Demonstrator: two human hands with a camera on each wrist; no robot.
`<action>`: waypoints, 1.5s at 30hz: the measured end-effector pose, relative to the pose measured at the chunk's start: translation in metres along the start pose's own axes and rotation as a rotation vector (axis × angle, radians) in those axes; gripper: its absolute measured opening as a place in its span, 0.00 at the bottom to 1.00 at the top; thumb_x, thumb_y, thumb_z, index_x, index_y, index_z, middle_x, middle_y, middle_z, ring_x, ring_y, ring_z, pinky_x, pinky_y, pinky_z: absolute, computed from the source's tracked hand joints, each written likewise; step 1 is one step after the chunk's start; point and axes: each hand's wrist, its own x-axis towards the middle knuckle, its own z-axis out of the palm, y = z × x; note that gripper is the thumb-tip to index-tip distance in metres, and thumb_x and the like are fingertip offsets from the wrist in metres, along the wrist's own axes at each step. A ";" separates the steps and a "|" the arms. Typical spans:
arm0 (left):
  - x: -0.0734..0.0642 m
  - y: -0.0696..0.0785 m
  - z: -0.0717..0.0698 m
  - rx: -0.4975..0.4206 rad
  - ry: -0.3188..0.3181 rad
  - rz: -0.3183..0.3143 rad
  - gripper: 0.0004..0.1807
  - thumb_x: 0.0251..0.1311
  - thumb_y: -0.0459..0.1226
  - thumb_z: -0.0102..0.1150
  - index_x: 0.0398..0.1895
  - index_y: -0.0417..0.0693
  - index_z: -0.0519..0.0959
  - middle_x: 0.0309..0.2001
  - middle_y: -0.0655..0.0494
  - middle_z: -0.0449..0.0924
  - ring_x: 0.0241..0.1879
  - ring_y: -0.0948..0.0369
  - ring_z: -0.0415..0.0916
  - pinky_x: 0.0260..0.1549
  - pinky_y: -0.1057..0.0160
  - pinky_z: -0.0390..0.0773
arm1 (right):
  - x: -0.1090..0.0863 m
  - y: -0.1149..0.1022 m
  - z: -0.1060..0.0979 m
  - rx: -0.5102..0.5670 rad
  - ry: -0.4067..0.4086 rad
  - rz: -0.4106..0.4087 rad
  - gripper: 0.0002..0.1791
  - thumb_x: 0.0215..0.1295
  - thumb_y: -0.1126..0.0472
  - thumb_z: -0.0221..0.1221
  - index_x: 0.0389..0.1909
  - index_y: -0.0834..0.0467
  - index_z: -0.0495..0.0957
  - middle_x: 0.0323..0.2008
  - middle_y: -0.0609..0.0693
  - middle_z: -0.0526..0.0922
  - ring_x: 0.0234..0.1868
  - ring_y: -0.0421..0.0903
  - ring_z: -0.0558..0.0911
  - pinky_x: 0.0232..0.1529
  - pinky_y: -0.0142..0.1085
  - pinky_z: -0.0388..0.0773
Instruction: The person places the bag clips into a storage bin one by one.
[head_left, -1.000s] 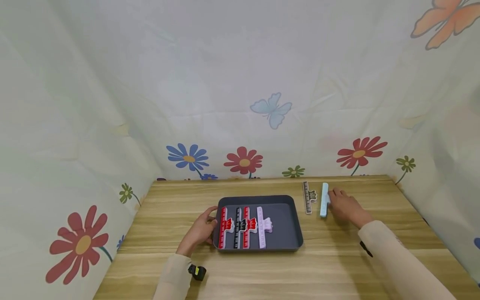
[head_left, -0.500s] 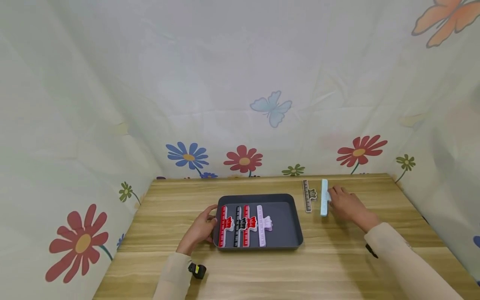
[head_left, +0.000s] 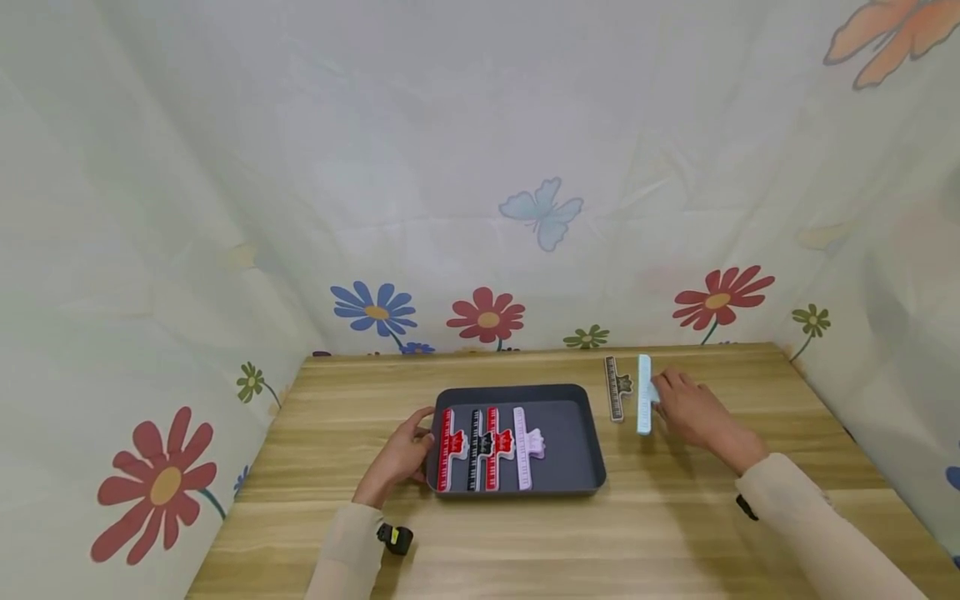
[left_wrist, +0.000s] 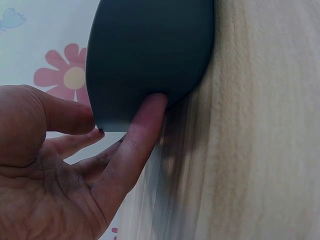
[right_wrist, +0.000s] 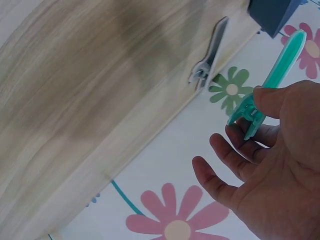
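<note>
In the head view a light-blue long clip (head_left: 644, 396) is pinched by its handle between the thumb and fingers of my right hand (head_left: 692, 410); it looks lifted off the table. The right wrist view shows this clip (right_wrist: 282, 62) looking green, the lower fingers loosely bent. My left hand (head_left: 401, 454) holds the left side of a dark grey tray (head_left: 573, 437), thumb and fingers against its wall (left_wrist: 150, 55). Inside the tray lie two red clips, a black clip (head_left: 475, 450) and a lilac clip (head_left: 523, 450), side by side.
A dark clip with a clear edge (head_left: 615, 389) lies between the tray and the light-blue clip. The wooden table (head_left: 525, 550) meets a pale flowered curtain (head_left: 420, 167) at its back edge and sides.
My right hand has raised the light-blue clip and shifted it slightly left, toward the dark clip. The left hand and the tray stay in place.
</note>
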 end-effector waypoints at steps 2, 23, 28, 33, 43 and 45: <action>0.000 0.000 0.000 -0.001 0.004 -0.001 0.29 0.72 0.32 0.44 0.75 0.52 0.58 0.60 0.30 0.71 0.34 0.52 0.81 0.17 0.54 0.84 | 0.000 -0.002 -0.002 0.000 0.008 0.000 0.24 0.69 0.60 0.57 0.60 0.70 0.68 0.51 0.65 0.73 0.54 0.63 0.75 0.45 0.60 0.80; 0.001 -0.001 0.002 -0.011 0.003 0.004 0.29 0.72 0.31 0.43 0.75 0.52 0.58 0.60 0.30 0.71 0.35 0.51 0.82 0.17 0.52 0.85 | -0.001 -0.040 -0.026 -0.048 0.079 -0.089 0.26 0.67 0.59 0.61 0.60 0.69 0.69 0.53 0.62 0.75 0.55 0.61 0.76 0.46 0.58 0.80; 0.002 -0.001 0.001 -0.008 -0.002 0.004 0.29 0.72 0.31 0.43 0.75 0.51 0.58 0.60 0.29 0.71 0.37 0.51 0.82 0.18 0.52 0.85 | -0.001 -0.047 -0.027 -0.037 0.086 -0.101 0.26 0.66 0.59 0.61 0.60 0.68 0.70 0.52 0.61 0.75 0.54 0.60 0.75 0.44 0.58 0.79; 0.002 -0.001 0.000 -0.013 -0.006 -0.005 0.29 0.73 0.32 0.43 0.75 0.53 0.57 0.61 0.30 0.70 0.37 0.50 0.81 0.18 0.52 0.85 | 0.000 -0.053 -0.026 -0.031 0.086 -0.114 0.25 0.66 0.59 0.62 0.60 0.67 0.70 0.53 0.60 0.75 0.55 0.59 0.75 0.45 0.58 0.79; 0.001 0.000 0.000 -0.011 -0.001 -0.006 0.29 0.72 0.32 0.43 0.75 0.53 0.58 0.60 0.30 0.70 0.35 0.51 0.81 0.18 0.52 0.85 | 0.007 -0.068 -0.019 -0.039 0.076 -0.130 0.27 0.67 0.57 0.61 0.62 0.67 0.69 0.56 0.62 0.75 0.58 0.59 0.75 0.49 0.58 0.79; 0.001 0.000 0.000 -0.010 -0.002 -0.005 0.29 0.72 0.32 0.43 0.75 0.53 0.57 0.60 0.30 0.70 0.35 0.52 0.81 0.18 0.52 0.85 | 0.008 -0.070 -0.017 -0.043 0.077 -0.132 0.26 0.67 0.57 0.60 0.61 0.66 0.70 0.55 0.61 0.75 0.57 0.58 0.75 0.48 0.58 0.79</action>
